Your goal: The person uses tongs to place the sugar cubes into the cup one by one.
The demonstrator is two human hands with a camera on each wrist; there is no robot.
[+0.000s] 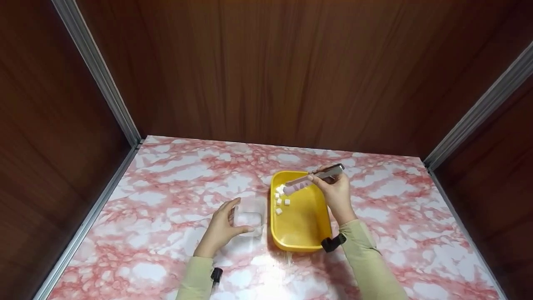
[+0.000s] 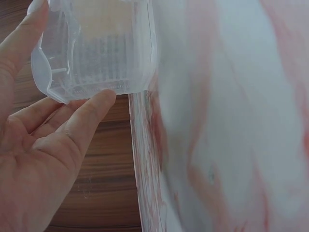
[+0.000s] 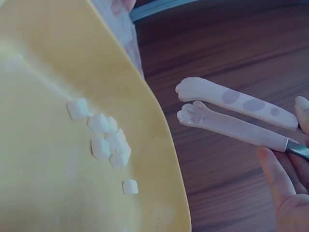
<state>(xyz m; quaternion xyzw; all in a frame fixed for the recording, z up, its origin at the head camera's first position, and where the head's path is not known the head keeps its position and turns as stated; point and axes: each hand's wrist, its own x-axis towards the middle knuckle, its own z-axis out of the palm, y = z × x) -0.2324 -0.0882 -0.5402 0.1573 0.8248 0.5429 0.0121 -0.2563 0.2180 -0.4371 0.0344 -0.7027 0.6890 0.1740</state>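
Observation:
My left hand [image 1: 218, 229] holds a clear plastic container [image 1: 250, 218] between thumb and fingers, left of a yellow basin [image 1: 304, 221]. In the left wrist view, the thumb and fingers touch opposite sides of the container [image 2: 106, 53]. My right hand [image 1: 335, 193] grips metal tongs [image 1: 297, 185] over the basin's far part. The tongs [image 3: 236, 128] have pale pink, paw-shaped tips; in the right wrist view these stand slightly apart with nothing between them. Several small white cubes [image 3: 100, 147] lie in the basin, gathered along its left side.
A pink-and-white marbled tabletop [image 1: 166, 200] lies under everything. Dark wood panels [image 1: 258, 83] rise behind and at both sides, with metal rails [image 1: 104, 79] at the corners. The basin's raised rim stands between the container and the cubes.

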